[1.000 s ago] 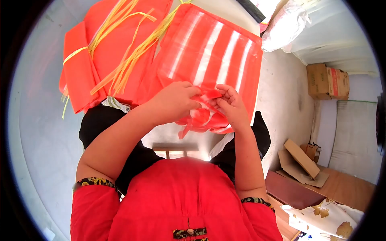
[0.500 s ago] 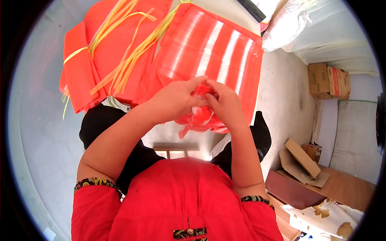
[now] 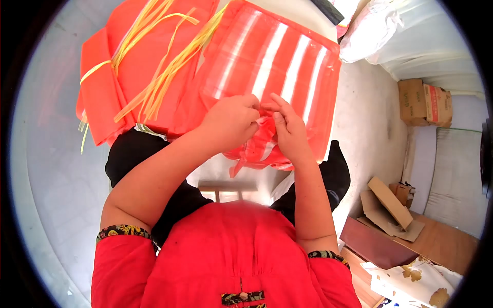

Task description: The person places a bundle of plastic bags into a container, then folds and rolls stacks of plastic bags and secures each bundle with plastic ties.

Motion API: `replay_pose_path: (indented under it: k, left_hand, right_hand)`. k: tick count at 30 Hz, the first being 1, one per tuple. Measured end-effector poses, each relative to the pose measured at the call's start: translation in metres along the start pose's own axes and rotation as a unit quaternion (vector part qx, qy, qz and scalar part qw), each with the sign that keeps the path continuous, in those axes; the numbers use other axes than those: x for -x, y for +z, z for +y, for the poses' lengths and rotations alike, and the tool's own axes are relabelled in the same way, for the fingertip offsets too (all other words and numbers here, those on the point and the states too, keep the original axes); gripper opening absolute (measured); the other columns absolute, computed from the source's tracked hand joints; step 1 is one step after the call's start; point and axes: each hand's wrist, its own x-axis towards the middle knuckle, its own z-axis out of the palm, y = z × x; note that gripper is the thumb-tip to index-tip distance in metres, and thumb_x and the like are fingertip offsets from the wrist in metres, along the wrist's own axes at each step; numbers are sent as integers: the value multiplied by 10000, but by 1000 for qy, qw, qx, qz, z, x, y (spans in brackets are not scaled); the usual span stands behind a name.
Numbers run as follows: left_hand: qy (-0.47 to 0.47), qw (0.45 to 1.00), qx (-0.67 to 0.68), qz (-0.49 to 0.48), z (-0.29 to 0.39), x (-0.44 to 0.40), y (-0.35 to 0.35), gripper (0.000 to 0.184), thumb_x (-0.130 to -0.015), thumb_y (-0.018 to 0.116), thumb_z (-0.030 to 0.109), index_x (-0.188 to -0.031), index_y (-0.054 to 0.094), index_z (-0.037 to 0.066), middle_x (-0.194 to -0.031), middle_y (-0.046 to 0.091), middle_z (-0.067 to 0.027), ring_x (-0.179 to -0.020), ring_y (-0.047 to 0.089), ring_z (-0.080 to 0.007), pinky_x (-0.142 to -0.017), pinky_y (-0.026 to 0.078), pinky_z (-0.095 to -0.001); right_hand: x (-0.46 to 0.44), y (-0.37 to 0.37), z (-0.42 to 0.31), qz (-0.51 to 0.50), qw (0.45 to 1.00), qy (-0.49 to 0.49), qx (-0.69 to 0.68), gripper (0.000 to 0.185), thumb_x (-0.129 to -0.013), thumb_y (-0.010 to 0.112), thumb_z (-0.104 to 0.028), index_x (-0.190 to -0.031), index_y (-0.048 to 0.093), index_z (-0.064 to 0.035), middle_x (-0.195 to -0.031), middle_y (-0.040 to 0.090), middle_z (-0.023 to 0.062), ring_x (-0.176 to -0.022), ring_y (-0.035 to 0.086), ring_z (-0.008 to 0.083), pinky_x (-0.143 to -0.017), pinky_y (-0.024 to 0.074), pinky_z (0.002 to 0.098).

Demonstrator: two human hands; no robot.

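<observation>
A red plastic bag (image 3: pixel 280 64) with broad white stripes lies spread at the upper middle of the view, its far part flat, smooth and a little glossy. Four stripes stand out, running lengthwise and slanting down toward the left. The near end is crumpled and gathered into loose folds, red and white mixed, and partly hidden. A small loose tip pokes out at the near left. Whether this is one bag or several layered together cannot be told.

Plastic bags (image 3: pixel 277 77) lie at upper centre, right of a folded stack (image 3: pixel 136 84); a cardboard box (image 3: pixel 412 102) sits upper right.
</observation>
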Motion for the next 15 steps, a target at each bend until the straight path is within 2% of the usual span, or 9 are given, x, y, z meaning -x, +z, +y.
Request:
replay_pose_path:
  k: [3,5,8,11,13,15]
  left_hand:
    - [-34,999,-2,-2,1,-4,3,102,-841,724,111,-850,694,13,-983,681,-105,-906,677,-323,-759,556,-446]
    - [-43,999,-6,-5,1,-5,3,108,-847,718,112,-857,669,17,-954,672,-110,-900,670,-333,-742,545,-455]
    - [-60,998,-1,-14,1,-9,2,127,-860,706,114,-913,636,22,-947,668,-119,-896,664,-354,-726,531,-470]
    - [-117,993,7,-34,9,-13,-4,154,-870,690,109,-987,624,34,-950,666,-129,-902,663,-374,-731,525,-484]
    - [-144,989,9,-37,11,-14,-5,184,-875,681,101,-1042,630,43,-954,664,-137,-908,664,-383,-742,526,-493]
    - [-115,993,-7,-25,7,-11,-2,200,-881,664,86,-1080,650,70,-952,668,-126,-909,679,-367,-735,544,-478]
  right_hand:
    - [9,-5,2,52,998,-20,4,296,-1074,522,-65,-1346,625,-10,-1202,735,119,-958,677,196,-854,540,321]
    - [21,-8,2,87,988,-112,65,242,-1034,577,-42,-1252,673,-1,-1197,737,132,-965,687,231,-853,549,346]
    - [31,-5,6,47,944,-284,164,203,-917,698,-18,-1117,716,15,-1144,731,183,-984,725,327,-845,592,420]
    - [32,3,12,22,933,-312,178,278,-844,738,13,-1122,717,13,-1170,728,184,-1075,705,369,-903,590,441]
    - [33,4,15,23,935,-295,196,290,-836,741,13,-1125,716,16,-1202,726,177,-1142,690,374,-947,582,445]
    - [32,4,17,21,937,-282,205,304,-828,743,11,-1131,716,15,-1228,725,172,-1191,680,376,-978,576,446]
